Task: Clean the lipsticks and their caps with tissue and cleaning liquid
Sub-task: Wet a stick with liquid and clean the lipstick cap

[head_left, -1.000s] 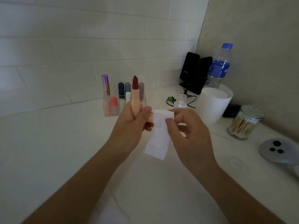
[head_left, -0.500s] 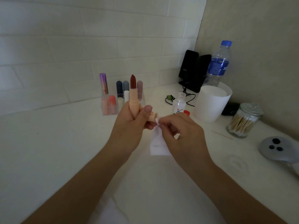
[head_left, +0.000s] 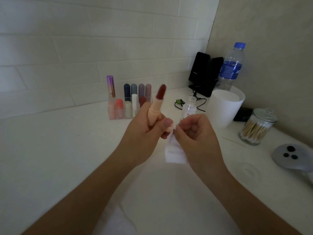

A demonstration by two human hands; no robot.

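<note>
the left hand [head_left: 144, 133] is curled around a peach lipstick [head_left: 153, 114], whose dark red tip leans toward 1 o'clock and looks slightly blurred. its thumb also presses a matching peach cap [head_left: 169, 129] against the fingers on the hand's 3 o'clock side. the right hand [head_left: 198, 136] meets it there, thumb and forefinger pinching a white tissue [head_left: 174, 150] right at the cap's end, the other fingers curled in. the rest of the tissue hangs toward 6 o'clock between the two wrists. at 12 o'clock from the right hand, just behind its knuckles, stands a small clear cleaning liquid bottle [head_left: 189, 107], its threaded neck open. at 11 o'clock from the left hand a clear organiser [head_left: 112, 116] holds other lipsticks [head_left: 127, 92] upright near the tiled wall. at 2 o'clock from the right hand sits a white cup [head_left: 223, 109], with a water bottle [head_left: 232, 68] and black speakers [head_left: 205, 73] behind it. at 3 o'clock is a glass jar of cotton swabs [head_left: 257, 128]. all stand on a white counter [head_left: 59, 150].
</note>
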